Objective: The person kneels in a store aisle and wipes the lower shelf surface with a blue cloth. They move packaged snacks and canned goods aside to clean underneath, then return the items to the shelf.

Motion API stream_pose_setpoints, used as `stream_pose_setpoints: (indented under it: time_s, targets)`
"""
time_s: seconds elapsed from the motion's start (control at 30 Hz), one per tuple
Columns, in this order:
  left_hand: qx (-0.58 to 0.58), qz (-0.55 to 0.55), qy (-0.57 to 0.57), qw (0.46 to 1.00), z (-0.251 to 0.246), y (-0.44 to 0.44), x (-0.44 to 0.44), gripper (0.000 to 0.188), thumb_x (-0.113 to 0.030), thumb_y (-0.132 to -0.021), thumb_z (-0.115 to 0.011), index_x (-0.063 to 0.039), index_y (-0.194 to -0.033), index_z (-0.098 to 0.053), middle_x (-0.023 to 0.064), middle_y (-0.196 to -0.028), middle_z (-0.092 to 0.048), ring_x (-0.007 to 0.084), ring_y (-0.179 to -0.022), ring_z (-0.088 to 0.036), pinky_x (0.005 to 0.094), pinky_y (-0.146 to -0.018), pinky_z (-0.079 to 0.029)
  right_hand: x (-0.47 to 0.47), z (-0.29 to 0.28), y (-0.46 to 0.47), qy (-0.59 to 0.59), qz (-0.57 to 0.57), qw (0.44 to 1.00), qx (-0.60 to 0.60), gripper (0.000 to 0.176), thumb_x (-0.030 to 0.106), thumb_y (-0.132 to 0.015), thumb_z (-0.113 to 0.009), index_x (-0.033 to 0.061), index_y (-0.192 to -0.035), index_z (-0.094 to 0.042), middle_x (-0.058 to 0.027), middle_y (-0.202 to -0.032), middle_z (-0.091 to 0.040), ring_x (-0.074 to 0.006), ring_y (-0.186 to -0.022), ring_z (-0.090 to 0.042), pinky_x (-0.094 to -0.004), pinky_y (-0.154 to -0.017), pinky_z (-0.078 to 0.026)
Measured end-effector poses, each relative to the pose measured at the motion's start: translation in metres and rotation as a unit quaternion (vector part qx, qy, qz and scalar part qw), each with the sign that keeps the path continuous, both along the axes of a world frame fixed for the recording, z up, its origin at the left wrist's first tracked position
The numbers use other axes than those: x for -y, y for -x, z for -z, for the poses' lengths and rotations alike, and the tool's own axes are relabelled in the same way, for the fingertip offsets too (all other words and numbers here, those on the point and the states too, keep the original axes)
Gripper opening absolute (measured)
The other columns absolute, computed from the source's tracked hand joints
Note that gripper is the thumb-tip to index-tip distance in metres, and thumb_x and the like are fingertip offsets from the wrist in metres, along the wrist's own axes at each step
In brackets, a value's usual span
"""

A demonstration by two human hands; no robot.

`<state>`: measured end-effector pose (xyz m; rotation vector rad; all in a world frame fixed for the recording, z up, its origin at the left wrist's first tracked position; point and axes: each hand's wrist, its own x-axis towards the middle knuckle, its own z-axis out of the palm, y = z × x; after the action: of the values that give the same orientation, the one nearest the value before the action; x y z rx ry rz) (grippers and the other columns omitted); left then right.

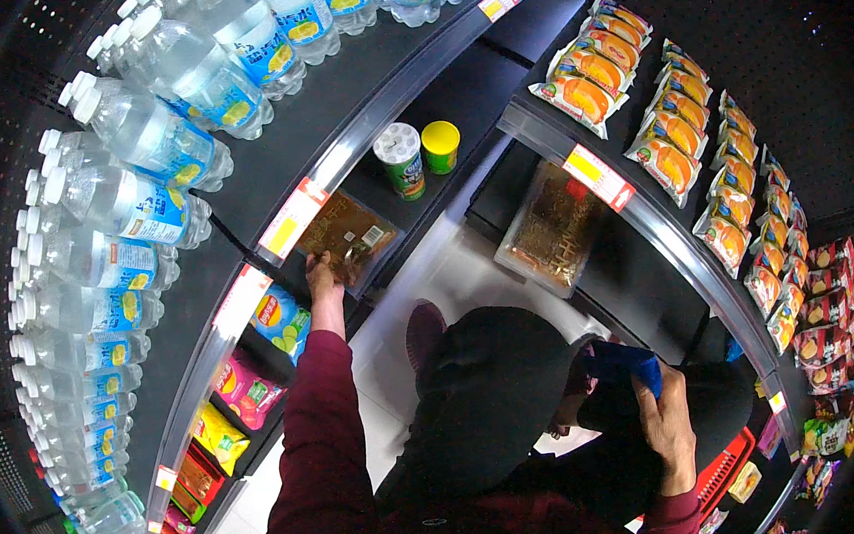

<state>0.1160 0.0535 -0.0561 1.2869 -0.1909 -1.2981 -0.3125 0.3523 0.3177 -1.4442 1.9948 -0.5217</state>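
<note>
My left hand [325, 277] is at the near left corner of a flat clear plastic box [350, 241] with brown contents and a barcode label. The box lies on the lower left shelf, and the fingers grip its edge, partly hidden. A folded dark blue cloth [634, 366] is pinched in my right hand [666, 417], raised over my lap at the right. Beyond the box stand a green tub with a dotted white lid [399, 156] and a smaller yellow-lidded tub [441, 148]. Another flat brown box [552, 231] rests on the lower right shelf.
Rows of clear soda bottles [159, 205] fill the upper left shelf, behind a price-tag rail [356, 137]. Bagged bread [663, 154] lines the right shelf. Crisp bags [249, 390] sit low at left. A red basket [725, 469] is at lower right, above pale floor tiles [382, 361].
</note>
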Motion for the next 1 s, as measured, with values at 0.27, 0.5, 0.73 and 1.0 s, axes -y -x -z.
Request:
stream_pose_setpoints:
  time_s: [0.27,0.5,0.73,1.0]
  targets:
    - [0.010,-0.001,0.012,1.000,0.018,-0.016,0.004,0.033,-0.002,-0.090,-0.063,-0.011,-0.121,-0.057,0.0085,-0.116,-0.063,0.0287,-0.102,-0.063,0.0451,-0.087,-0.054,0.002,-0.002,-0.005,0.056,-0.007,0.998,-0.011,0.024,0.006,-0.087,-0.057,-0.0069,-0.107,-0.058,-0.0282,-0.094,-0.061,-0.0487,-0.086,-0.057,-0.0449,-0.082,-0.047]
    - [0.025,-0.011,0.019,0.999,0.021,-0.007,0.005,0.037,0.001,-0.087,-0.064,-0.012,-0.121,-0.057,0.0074,-0.115,-0.064,0.0282,-0.104,-0.062,0.0488,-0.088,-0.053,0.000,0.004,0.002,0.034,-0.015,0.999,0.015,0.027,0.008,-0.087,-0.058,-0.0069,-0.110,-0.058,-0.0291,-0.097,-0.061,-0.0495,-0.089,-0.057,-0.0449,-0.083,-0.048]
    - [0.187,-0.010,0.005,0.982,0.045,-0.024,0.010,0.024,-0.001,-0.086,-0.064,-0.010,-0.108,-0.063,0.0056,-0.099,-0.067,0.0234,-0.088,-0.064,0.0420,-0.075,-0.054,0.001,0.003,0.002,0.016,-0.015,0.999,0.035,0.027,0.008,-0.088,-0.059,-0.0058,-0.111,-0.058,-0.0287,-0.097,-0.061,-0.0491,-0.088,-0.058,-0.0443,-0.081,-0.048]
    - [0.250,0.014,-0.133,0.959,0.011,-0.012,-0.005,0.025,0.000,-0.085,-0.064,-0.006,-0.110,-0.064,0.0057,-0.093,-0.068,0.0189,-0.074,-0.065,0.0340,-0.052,-0.053,-0.002,-0.002,-0.006,0.053,-0.012,0.998,-0.020,0.025,0.007,-0.088,-0.058,-0.0063,-0.110,-0.058,-0.0276,-0.093,-0.061,-0.0479,-0.083,-0.057,-0.0433,-0.079,-0.048]
